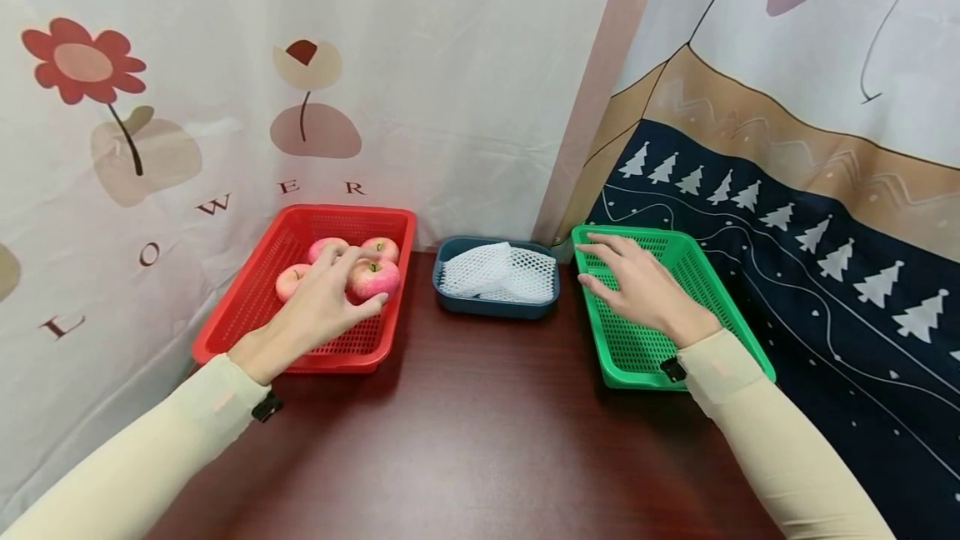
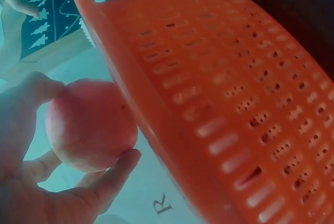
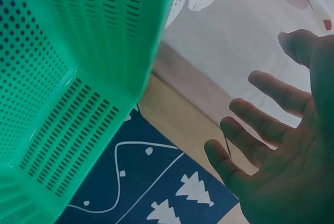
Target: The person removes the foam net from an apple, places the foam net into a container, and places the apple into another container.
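My left hand (image 1: 318,298) reaches into the red basket (image 1: 352,362) and grips the pink apple (image 1: 378,282) nearest its right side. In the left wrist view the thumb and fingers curl round that apple (image 2: 93,125) near the basket's rim (image 2: 125,83). Other apples (image 1: 290,282) lie in the basket, partly hidden by the hand. My right hand (image 1: 641,283) hovers over the green basket (image 1: 618,377) with its fingers spread. Nothing lies in that palm (image 3: 297,177) in the right wrist view.
A small dark blue basket (image 1: 491,307) with white foam fruit nets (image 1: 498,272) stands between the two larger baskets on the brown table (image 1: 487,415). Printed curtains (image 1: 465,90) hang right behind the baskets and along the right side.
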The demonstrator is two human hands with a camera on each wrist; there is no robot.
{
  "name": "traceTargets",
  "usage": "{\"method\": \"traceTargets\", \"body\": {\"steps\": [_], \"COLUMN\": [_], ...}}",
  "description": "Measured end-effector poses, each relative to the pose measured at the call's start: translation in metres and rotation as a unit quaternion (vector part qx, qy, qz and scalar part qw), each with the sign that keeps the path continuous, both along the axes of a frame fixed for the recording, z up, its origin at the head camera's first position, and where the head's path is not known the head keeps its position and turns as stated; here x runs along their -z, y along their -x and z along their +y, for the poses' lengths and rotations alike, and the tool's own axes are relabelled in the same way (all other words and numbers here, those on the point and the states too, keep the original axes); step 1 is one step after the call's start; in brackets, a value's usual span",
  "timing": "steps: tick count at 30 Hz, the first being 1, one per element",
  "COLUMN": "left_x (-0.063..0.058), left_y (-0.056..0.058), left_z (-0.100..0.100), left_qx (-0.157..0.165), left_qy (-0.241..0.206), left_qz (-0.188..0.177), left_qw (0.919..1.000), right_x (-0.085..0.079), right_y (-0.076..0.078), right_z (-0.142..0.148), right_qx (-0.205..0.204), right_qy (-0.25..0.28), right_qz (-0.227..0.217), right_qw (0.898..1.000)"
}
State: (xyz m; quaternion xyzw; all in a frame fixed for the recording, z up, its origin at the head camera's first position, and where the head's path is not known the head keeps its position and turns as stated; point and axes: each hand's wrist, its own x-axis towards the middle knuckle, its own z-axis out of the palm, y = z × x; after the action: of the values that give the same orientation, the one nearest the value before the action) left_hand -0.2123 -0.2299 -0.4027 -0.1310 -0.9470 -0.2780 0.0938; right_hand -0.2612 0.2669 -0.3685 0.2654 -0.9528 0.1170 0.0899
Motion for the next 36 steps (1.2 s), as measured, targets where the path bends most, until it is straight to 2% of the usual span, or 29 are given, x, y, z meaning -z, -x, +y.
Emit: {"method": "traceTargets", "body": {"steps": [5, 15, 24, 30, 36], "left_x": [0.003, 0.004, 0.01, 0.008, 0.007], "left_y": [0.006, 0.016, 0.021, 0.025, 0.031], "left_z": [-0.008, -0.021, -0.029, -0.035, -0.043], "left_qx": [0.009, 0.001, 0.014, 0.022, 0.048], "left_qy": [0.014, 0.061, 0.096, 0.126, 0.153], "left_qz": [-0.023, -0.08, -0.076, -0.113, -0.135], "left_qw": [0.9996, 0.9949, 0.9924, 0.9854, 0.9777], "right_x": [-0.002, -0.001, 0.003, 0.005, 0.006], "right_y": [0.001, 0.009, 0.012, 0.013, 0.012], "right_z": [0.007, 0.019, 0.028, 0.033, 0.037], "right_qx": [0.008, 0.017, 0.029, 0.03, 0.036], "right_qy": [0.002, 0.008, -0.001, 0.002, -0.005], "right_qz": [-0.004, -0.005, -0.024, -0.023, -0.035], "right_qw": [1.0, 1.0, 0.999, 0.999, 0.999]}}
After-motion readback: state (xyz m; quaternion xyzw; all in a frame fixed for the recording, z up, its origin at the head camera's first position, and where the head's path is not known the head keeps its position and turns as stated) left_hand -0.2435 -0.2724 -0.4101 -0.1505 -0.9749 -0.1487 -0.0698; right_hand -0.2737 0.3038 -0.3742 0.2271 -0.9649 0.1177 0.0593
